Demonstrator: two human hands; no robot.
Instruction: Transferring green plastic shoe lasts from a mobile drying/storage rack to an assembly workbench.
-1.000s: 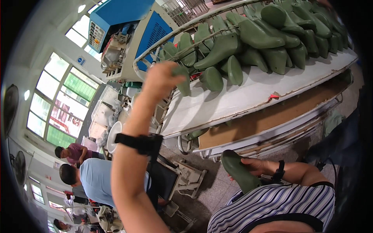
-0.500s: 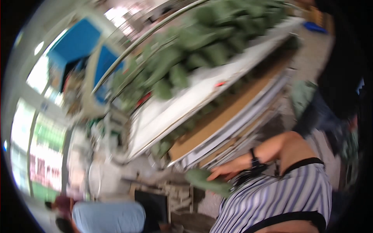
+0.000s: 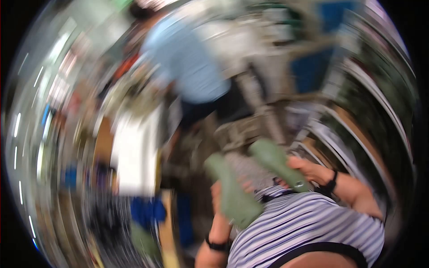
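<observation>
L hand (image 3: 217, 196) now holds 2nd green form (image 3: 230, 192).

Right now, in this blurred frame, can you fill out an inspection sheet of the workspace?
Surface: none clearly seen; motion blur.
Job's things: two green shoe-shaped forms, one in the left hand, one in the right hand, held before the striped shirt.
Clutter: blurred shapes at left, not identifiable.
Hands: both closed on a form; dark wristbands.
Cables: nothing seen.
Surroundings: a person in a light blue shirt; curved rails at right.
</observation>
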